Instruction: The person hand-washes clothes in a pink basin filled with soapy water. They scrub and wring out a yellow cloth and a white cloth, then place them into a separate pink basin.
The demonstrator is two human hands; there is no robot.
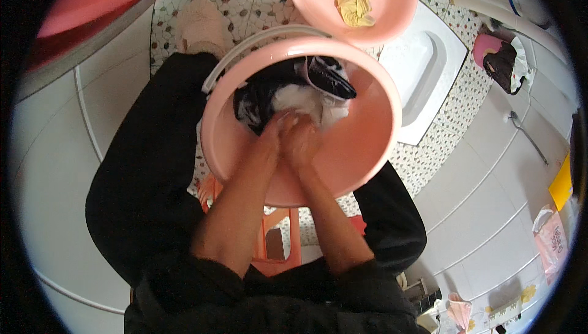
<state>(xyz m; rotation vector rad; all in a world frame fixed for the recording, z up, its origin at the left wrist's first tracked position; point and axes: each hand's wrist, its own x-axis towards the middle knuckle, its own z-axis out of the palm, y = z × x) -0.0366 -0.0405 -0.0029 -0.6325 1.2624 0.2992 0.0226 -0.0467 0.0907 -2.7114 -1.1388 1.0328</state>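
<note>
A pink plastic bucket (392,100) with a pale handle stands between my knees, and both my hands are inside it. My left hand (274,127) and my right hand (303,141) press together, partly blurred, against white wet cloth (294,96) that looks sudsy. Which fingers grip the cloth cannot be told. Black cloth (250,104) lies on the bucket's left side. A black piece with a pale edge (330,78) rests at the back of the bucket, above the white cloth.
Behind the bucket, a pink basin (395,8) holds yellow cloth (356,5). A white squat toilet (413,81) is set in the pebble-patterned floor at the right. An orange plastic stool (295,237) shows beneath my arms. A tiled wall rises at the right, with a toilet brush-like item (528,136) against it.
</note>
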